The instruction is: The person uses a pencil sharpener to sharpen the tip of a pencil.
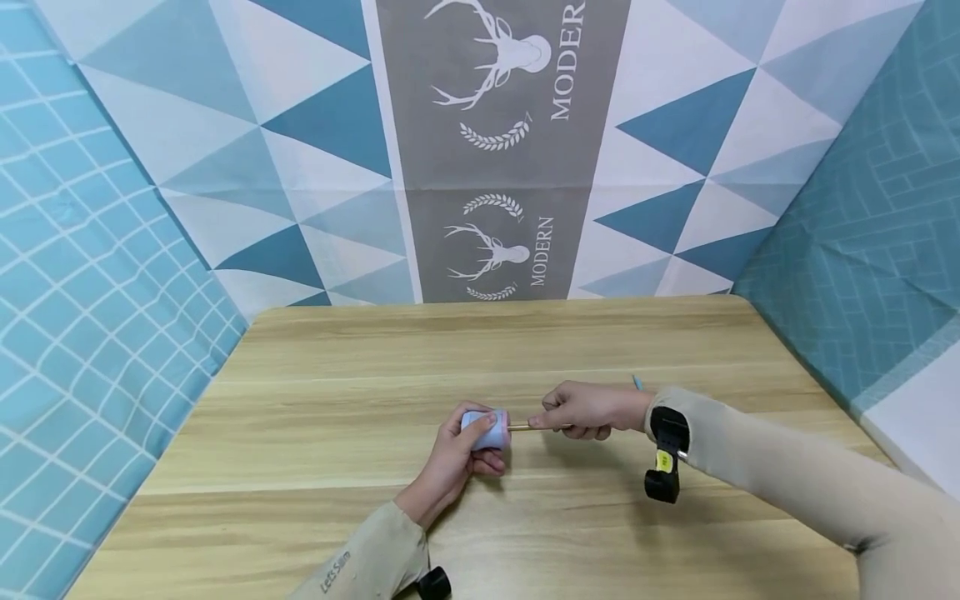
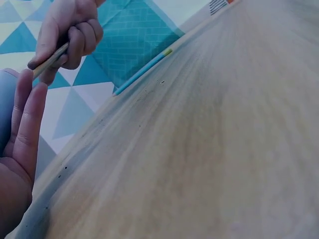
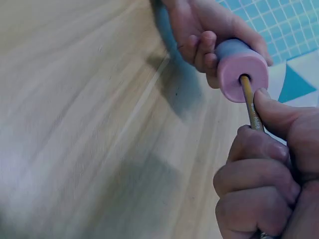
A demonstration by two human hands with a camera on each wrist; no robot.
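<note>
Head view: gripping a blue-and-pink cylinder between thumb and fingers of the left hand, above the wooden table; pinching a gold pencil in the closed right hand. Left wrist: facing a blue stick (yellow-green at one tip) on the table. Right wrist: holding the pencil with its end inside the hole in the pink end.

Head camera: set high, farthest off, facing forward and down across the tabletop before us to the deer-print backdrop. Left-wrist camera: near and low, slanting toward the right hand. Right-wrist camera: near, facing the left hand. Both wrist views share the pencil.
</note>
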